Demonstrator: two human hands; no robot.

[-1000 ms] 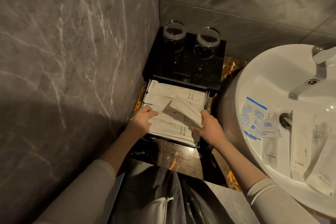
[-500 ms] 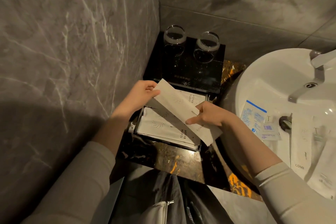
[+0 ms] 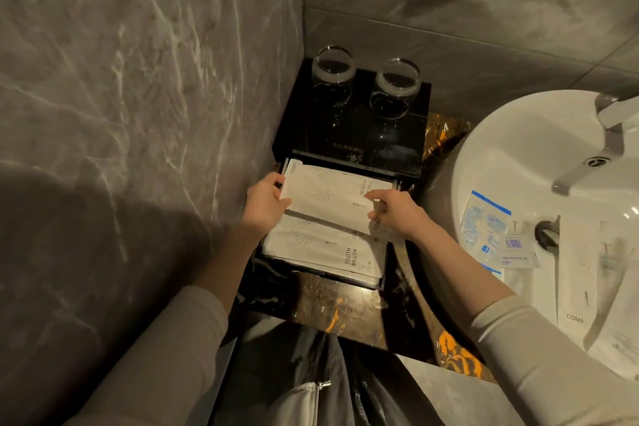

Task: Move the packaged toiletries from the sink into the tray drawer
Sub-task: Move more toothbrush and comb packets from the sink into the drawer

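The black tray drawer (image 3: 387, 282) stands pulled out under a black box, with white toothbrush packets (image 3: 321, 251) lying flat in it. Over its rear half I hold a white comb packet (image 3: 332, 199) level, my left hand (image 3: 264, 204) gripping its left end and my right hand (image 3: 397, 213) pinching its right end. In the white sink (image 3: 511, 145) at the right lie more packaged toiletries: a blue-printed clear sachet (image 3: 485, 223), a small barcoded sachet (image 3: 515, 249) and a long white comb packet (image 3: 575, 273).
Two upturned glasses (image 3: 333, 74) (image 3: 396, 86) stand on the black box (image 3: 356, 135) behind the drawer. Marble walls close the left and back. A chrome faucet (image 3: 594, 162) overhangs the sink. Dark marble counter (image 3: 332, 308) lies in front of the drawer.
The packet was tilted up above the drawer half a second ago; both hands have lowered it flat over the drawer's rear half. A second ago the hands were at the drawer's front.
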